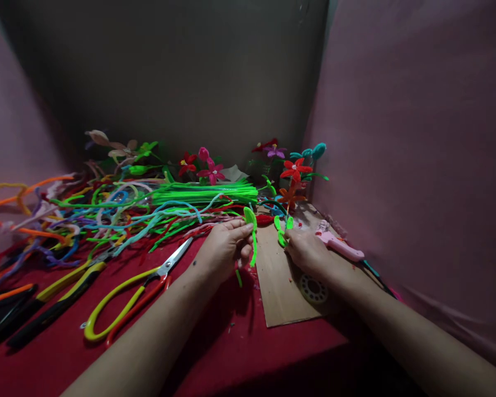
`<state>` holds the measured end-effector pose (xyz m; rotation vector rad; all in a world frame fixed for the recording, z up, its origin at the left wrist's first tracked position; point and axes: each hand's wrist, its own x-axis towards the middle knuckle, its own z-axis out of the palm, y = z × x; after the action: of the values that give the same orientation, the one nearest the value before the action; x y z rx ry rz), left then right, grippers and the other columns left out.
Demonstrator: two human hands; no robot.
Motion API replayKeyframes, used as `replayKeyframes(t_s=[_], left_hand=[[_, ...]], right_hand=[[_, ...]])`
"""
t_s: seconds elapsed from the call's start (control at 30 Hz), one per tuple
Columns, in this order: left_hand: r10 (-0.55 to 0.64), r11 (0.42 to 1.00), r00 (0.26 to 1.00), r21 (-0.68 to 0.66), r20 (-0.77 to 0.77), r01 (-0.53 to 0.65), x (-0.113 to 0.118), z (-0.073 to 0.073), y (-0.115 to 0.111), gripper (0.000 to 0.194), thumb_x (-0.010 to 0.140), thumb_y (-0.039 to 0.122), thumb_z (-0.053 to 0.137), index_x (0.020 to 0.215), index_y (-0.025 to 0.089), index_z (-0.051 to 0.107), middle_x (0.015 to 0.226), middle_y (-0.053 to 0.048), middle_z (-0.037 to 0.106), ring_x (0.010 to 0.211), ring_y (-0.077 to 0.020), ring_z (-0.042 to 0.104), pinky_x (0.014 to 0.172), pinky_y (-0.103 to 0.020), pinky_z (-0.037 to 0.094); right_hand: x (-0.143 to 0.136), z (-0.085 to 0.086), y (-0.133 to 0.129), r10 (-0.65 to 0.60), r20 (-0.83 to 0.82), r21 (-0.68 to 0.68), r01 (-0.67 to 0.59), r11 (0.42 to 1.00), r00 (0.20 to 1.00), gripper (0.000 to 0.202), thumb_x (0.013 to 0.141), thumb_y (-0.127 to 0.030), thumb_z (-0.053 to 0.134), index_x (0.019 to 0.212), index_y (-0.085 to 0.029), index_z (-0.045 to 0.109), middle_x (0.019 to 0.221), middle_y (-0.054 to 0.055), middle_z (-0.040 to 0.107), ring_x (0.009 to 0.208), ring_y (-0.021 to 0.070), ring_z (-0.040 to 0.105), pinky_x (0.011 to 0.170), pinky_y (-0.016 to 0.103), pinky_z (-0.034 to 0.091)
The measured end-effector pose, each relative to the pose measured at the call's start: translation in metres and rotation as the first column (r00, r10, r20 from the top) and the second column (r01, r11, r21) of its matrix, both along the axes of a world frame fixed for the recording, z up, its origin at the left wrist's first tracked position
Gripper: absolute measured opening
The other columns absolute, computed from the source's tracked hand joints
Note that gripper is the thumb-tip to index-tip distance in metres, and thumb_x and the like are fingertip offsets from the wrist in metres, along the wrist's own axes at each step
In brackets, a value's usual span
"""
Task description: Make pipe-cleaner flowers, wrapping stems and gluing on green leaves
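Between thumb and fingers, my left hand (228, 242) pinches a bright green pipe-cleaner leaf (250, 216) whose tail hangs downward. My right hand (308, 249) is closed on the thin upright stem of a pipe-cleaner flower, with green leaves (279, 231) around the stem by the fingertips. An orange flower head (291, 196) shows right above that stem. The two hands are apart, the right one over a brown board (275, 292). On the board near the right wrist lies a round tape roll (313, 289).
Yellow-and-red scissors (165, 267) and yellow-black pliers (62, 292) lie left on the red cloth (215, 342). Loose pipe cleaners (86, 220) and a green bundle (206, 192) spread behind them. Finished flowers (210, 171) stand at the back. A pink glue gun (341, 245) rests right.
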<state>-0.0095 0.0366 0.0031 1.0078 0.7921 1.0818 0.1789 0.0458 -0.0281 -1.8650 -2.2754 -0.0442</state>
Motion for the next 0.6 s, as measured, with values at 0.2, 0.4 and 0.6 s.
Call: replayKeyframes(t_s=[0.2,0.4,0.6], left_hand=[[0.000,1.000,1.000,0.005,-0.012,0.000,0.000,0.002,-0.002,0.017,0.072,0.021,0.065,0.068,0.016,0.050,0.047,0.006,0.047,0.030,-0.0038,0.036,0.026,-0.015,0.029],[0.007,1.000,0.999,-0.010,-0.031,-0.008,0.000,0.000,0.000,0.016,0.075,0.020,0.062,0.067,0.016,0.048,0.045,0.006,0.047,0.029,-0.0040,0.036,0.026,-0.015,0.029],[-0.010,0.999,0.997,-0.042,-0.071,0.007,0.000,-0.001,0.001,0.015,0.077,0.021,0.060,0.067,0.015,0.051,0.041,0.006,0.045,0.029,-0.0042,0.035,0.026,-0.014,0.026]], right_hand=[[0.006,-0.013,0.006,-0.024,-0.078,0.000,0.024,1.000,0.997,0.016,0.077,-0.011,0.049,0.088,-0.016,0.060,0.081,0.008,0.067,0.073,0.0190,0.058,0.056,0.025,0.032],[0.008,-0.014,0.009,0.039,-0.128,0.013,-0.037,0.999,0.991,0.017,0.074,-0.009,0.046,0.083,-0.017,0.058,0.070,0.004,0.062,0.060,0.0143,0.052,0.053,0.024,0.029],[0.012,-0.015,0.009,0.073,-0.126,-0.028,-0.077,0.997,0.989,0.012,0.068,-0.006,0.050,0.071,-0.016,0.056,0.067,0.004,0.059,0.060,0.0137,0.049,0.054,0.023,0.028]])
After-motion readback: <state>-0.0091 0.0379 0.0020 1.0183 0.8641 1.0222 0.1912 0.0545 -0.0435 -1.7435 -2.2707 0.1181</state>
